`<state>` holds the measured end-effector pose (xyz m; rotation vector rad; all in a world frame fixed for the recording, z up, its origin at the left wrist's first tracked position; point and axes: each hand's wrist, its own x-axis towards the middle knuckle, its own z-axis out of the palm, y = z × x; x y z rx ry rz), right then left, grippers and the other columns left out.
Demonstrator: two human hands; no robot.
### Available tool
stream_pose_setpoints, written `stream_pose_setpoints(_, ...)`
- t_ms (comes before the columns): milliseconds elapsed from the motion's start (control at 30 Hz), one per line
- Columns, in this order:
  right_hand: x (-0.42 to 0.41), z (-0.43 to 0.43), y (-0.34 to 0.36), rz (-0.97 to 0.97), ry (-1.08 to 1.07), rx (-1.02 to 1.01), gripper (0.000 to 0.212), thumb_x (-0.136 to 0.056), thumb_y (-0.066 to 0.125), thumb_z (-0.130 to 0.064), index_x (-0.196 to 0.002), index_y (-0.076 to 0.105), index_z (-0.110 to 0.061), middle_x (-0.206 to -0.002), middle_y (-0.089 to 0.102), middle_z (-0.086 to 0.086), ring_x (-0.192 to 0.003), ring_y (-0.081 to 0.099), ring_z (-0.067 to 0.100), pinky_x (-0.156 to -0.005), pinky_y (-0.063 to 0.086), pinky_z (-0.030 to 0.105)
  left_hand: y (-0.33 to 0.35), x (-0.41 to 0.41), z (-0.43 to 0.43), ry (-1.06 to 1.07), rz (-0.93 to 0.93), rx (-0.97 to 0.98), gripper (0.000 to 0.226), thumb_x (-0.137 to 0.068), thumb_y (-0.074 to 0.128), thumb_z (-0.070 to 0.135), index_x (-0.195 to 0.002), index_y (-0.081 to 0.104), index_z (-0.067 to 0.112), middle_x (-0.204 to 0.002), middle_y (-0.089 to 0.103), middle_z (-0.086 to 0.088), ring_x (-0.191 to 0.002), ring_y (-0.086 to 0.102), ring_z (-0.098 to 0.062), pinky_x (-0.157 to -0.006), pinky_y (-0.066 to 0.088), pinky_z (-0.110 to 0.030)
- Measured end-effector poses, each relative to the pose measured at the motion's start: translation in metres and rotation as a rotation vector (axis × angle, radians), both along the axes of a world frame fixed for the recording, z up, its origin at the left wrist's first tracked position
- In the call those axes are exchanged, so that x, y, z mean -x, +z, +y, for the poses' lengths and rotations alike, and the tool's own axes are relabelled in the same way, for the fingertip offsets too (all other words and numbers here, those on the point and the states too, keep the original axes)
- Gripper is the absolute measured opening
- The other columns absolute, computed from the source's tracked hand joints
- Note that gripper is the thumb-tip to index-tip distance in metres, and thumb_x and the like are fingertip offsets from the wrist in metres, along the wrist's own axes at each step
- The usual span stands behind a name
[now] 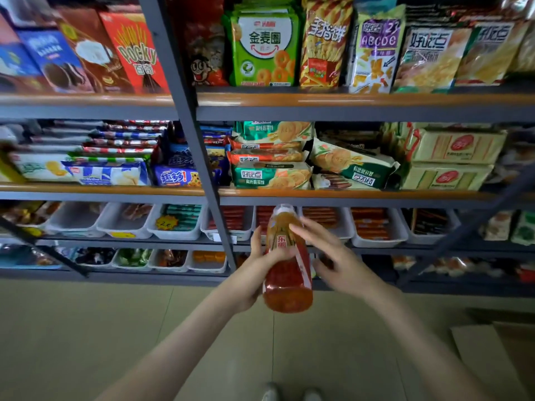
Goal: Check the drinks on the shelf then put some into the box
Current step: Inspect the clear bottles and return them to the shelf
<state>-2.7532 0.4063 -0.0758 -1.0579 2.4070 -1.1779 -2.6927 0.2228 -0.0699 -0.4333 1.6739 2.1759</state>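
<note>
Left hand [252,273] is gripping the drink bottle [286,285] for checking; right hand [330,256] is resting open fingers on it. Next, probably: lowering it into the cardboard box [492,360].

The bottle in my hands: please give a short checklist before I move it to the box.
1. Left hand grips the bottle: ok.
2. Right hand touches its upper part with straight fingers: ok.
3. Label faces the camera: ok.
4. Cap sealed: cannot tell, blurred.
5. Box ready: cannot tell, only a cardboard edge shows at lower right.
</note>
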Motion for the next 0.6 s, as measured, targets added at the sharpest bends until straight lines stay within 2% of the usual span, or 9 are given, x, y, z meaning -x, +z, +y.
stream_pose_setpoints(100,-0.007,-0.009,-0.005,0.075,0.113,-0.062,0.101,-0.083,0.072,-0.006,-0.149,0.008,-0.049,-0.159,0.006,-0.021,-0.148,-0.001,0.002,-0.119,0.017,0.038,0.007,0.001,-0.009,-0.042,-0.1,-0.06,0.107,-0.05,0.082,0.053,-0.143,0.035,0.028,-0.124,0.064,-0.011,-0.107,0.066,-0.026,-0.08,0.056,-0.036)
stream_pose_setpoints(167,-0.009,-0.015,-0.004,0.099,0.117,-0.054,0.102,-0.079,0.078,-0.014,-0.146,0.01,-0.051,-0.158,0.01,-0.02,-0.148,0.002,0.002,-0.119,0.019,0.037,0.015,0.0,-0.011,-0.127,-0.13,0.009,0.079,-0.066,0.073,0.058,-0.133,0.05,0.023,-0.114,0.069,-0.011,-0.101,0.068,-0.025,-0.076,0.056,-0.035)
stream_pose_setpoints(233,-0.011,-0.017,-0.001,0.058,0.072,-0.041,0.092,-0.077,0.081,-0.024,-0.138,0.021,-0.054,-0.15,0.025,-0.026,-0.143,0.02,-0.002,-0.116,0.03,0.034,0.024,0.0,-0.015,-0.214,-0.175,0.09,0.06,-0.085,0.052,0.069,-0.118,0.06,0.019,-0.1,0.071,-0.012,-0.087,0.071,-0.024,-0.068,0.058,-0.034)
stream_pose_setpoints(300,-0.015,-0.017,-0.001,-0.046,-0.082,-0.014,0.077,-0.07,0.084,-0.039,-0.123,0.033,-0.063,-0.128,0.047,-0.035,-0.122,0.044,-0.011,-0.1,0.044,0.022,0.033,0.0,-0.022,-0.367,-0.192,0.173,0.087,-0.085,0.018,0.076,-0.096,0.065,0.004,-0.077,0.07,-0.016,-0.066,0.07,-0.024,-0.058,0.058,-0.03)
stream_pose_setpoints(367,-0.02,-0.018,-0.001,-0.155,-0.23,0.015,0.064,-0.065,0.087,-0.041,-0.109,0.043,-0.057,-0.105,0.059,-0.03,-0.1,0.055,-0.012,-0.083,0.045,0.012,0.038,0.002,-0.028,-0.47,-0.149,0.262,0.109,-0.078,-0.002,0.076,-0.084,0.065,-0.009,-0.063,0.066,-0.016,-0.055,0.067,-0.022,-0.053,0.055,-0.027)
stream_pose_setpoints(467,-0.023,-0.018,-0.005,-0.374,-0.339,0.16,0.047,-0.07,0.085,-0.024,-0.107,0.058,-0.034,-0.093,0.071,-0.014,-0.091,0.064,-0.002,-0.076,0.051,0.013,0.043,0.005,-0.032,-0.446,0.04,0.477,0.088,-0.085,0.007,0.07,-0.072,0.068,0.008,-0.061,0.068,-0.01,-0.055,0.067,-0.018,-0.057,0.055,-0.025)
stream_pose_setpoints(500,-0.024,-0.019,-0.003,-0.455,-0.354,0.228,0.044,-0.072,0.084,-0.022,-0.108,0.061,-0.027,-0.094,0.072,-0.012,-0.092,0.066,0.001,-0.074,0.052,0.015,0.041,0.005,-0.03,-0.405,0.12,0.537,0.071,-0.092,0.017,0.064,-0.081,0.069,0.016,-0.063,0.069,-0.008,-0.058,0.068,-0.016,-0.06,0.057,-0.027)
stream_pose_setpoints(567,-0.023,-0.018,-0.001,-0.624,-0.38,0.372,0.056,-0.066,0.085,-0.035,-0.116,0.06,-0.022,-0.103,0.072,-0.01,-0.098,0.067,0.008,-0.078,0.054,0.023,0.029,0.003,-0.03,-0.319,0.298,0.639,0.031,-0.103,0.037,0.038,-0.117,0.062,0.026,-0.072,0.069,-0.002,-0.066,0.068,-0.01,-0.069,0.059,-0.029)
stream_pose_setpoints(600,-0.022,-0.018,-0.001,-0.696,-0.391,0.423,0.069,-0.061,0.084,-0.044,-0.121,0.058,-0.022,-0.109,0.071,-0.007,-0.104,0.066,0.013,-0.085,0.055,0.032,0.021,0.002,-0.034,-0.298,0.422,0.732,0.031,-0.104,0.041,0.022,-0.131,0.052,0.033,-0.079,0.068,0.001,-0.072,0.066,-0.005,-0.075,0.058,-0.029)
